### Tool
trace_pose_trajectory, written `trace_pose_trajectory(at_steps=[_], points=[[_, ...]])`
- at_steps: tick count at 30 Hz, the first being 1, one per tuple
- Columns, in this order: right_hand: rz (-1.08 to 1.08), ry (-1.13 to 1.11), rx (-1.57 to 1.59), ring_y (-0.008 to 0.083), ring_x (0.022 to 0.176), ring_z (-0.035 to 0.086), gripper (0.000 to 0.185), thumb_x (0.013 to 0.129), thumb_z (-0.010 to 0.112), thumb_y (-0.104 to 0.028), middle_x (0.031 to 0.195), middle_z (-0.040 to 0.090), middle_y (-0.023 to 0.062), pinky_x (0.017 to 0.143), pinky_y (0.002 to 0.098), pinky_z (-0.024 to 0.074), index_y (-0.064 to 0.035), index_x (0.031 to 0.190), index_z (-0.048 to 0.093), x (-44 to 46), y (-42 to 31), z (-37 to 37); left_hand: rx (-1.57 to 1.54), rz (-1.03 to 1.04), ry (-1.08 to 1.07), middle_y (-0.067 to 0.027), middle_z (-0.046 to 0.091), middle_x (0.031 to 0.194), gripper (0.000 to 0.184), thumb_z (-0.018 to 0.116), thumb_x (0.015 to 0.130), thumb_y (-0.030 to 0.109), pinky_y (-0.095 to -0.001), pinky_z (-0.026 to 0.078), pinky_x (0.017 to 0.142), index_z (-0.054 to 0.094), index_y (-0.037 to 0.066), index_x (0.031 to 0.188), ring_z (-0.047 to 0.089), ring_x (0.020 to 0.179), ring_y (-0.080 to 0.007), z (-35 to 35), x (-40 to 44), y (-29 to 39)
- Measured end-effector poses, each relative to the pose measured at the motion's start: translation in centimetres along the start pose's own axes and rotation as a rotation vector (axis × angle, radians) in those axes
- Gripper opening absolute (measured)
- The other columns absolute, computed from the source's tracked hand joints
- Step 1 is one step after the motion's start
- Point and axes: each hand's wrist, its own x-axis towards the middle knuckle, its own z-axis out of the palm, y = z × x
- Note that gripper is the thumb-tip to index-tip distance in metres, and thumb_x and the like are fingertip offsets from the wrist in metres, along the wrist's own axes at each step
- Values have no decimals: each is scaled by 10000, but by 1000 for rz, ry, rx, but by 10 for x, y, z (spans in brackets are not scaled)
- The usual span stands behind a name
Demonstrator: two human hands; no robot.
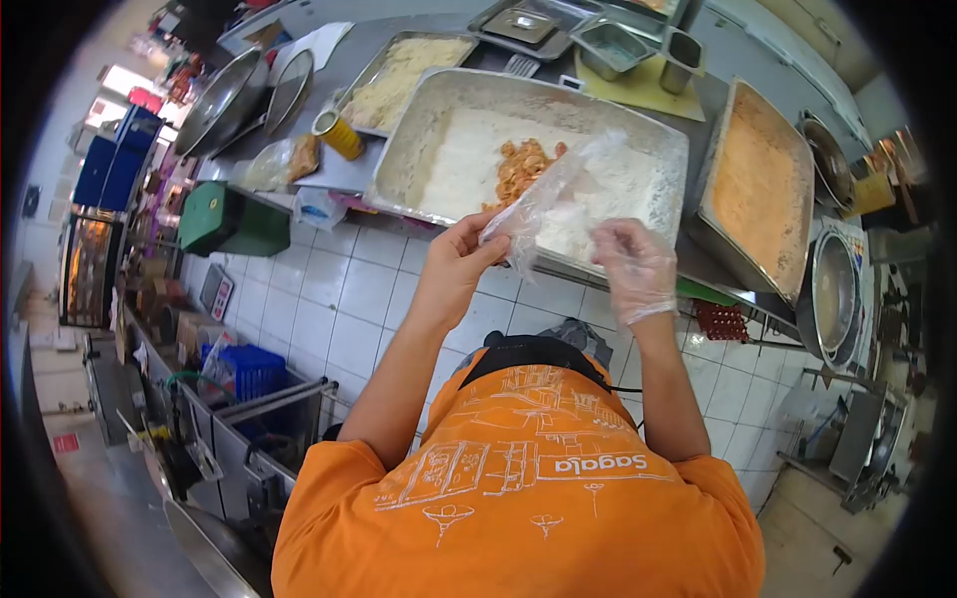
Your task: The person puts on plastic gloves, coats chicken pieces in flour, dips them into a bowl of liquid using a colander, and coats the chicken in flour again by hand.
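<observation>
My left hand (461, 267) is bare and pinches a thin, crumpled clear plastic glove (546, 199) between thumb and fingers. The glove stretches up and to the right above a large metal tray (404, 140). My right hand (638, 264) wears a clear plastic glove too. Its fingers are curled together over the tray's near side; whether they hold anything is hidden. White flour (459, 149) covers the tray's bottom. A heap of orange-brown coated pieces (520, 169) lies on the flour, partly behind the plastic held in my left hand.
A tray of pale crumbs (409, 75) and a yellow can (339, 135) stand left of the flour tray. On the right is a deep tray of orange powder (758, 184). Metal containers (613, 48) sit behind. A green bin (234, 219) stands at the lower left.
</observation>
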Motion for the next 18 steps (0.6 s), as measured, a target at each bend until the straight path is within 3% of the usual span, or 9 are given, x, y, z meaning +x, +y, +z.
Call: trace_pose_trajectory(at_steps=[2,8,11,13,15,18], points=[[-18,-70,-17,96,708,573,140,901,656,-174,813,648,21,655,252,490,-42,948,661,-3,6,1,133,-19,-81,0,618,820,123,695,850,85,-217,422,637,634,24,937,538,714,-65,-3,16,-15],[52,-288,-181,81,735,574,162,840,716,-167,810,664,16,680,248,494,-51,951,698,8,22,-6,284,-45,-111,54,562,691,147,761,795,122,-202,332,517,624,74,813,454,592,-30,36,34,-45],[321,-347,111,81,719,583,171,811,735,-145,780,663,20,673,244,496,-48,945,694,24,27,-25,280,-76,-104,65,551,688,208,767,786,125,-202,325,519,569,82,737,442,602,-18,60,33,-46],[120,-294,-197,188,729,641,133,842,666,-176,803,677,94,692,306,514,-52,890,679,48,28,-52,334,-40,-105,68,535,667,246,764,791,134,-203,325,522,540,74,709,436,594,-25,66,41,-35],[27,-157,-565,250,772,658,150,859,621,-196,835,679,137,714,340,517,-53,858,665,67,24,-69,726,49,-107,38,530,666,257,766,792,159,-229,353,532,536,52,749,446,590,-64,68,40,-11],[-90,-219,-826,299,857,656,203,870,579,-242,907,672,176,753,374,510,-55,921,639,85,21,-78,1146,316,43,-33,536,708,305,784,771,186,-283,395,556,527,28,813,460,608,-141,76,31,2]])
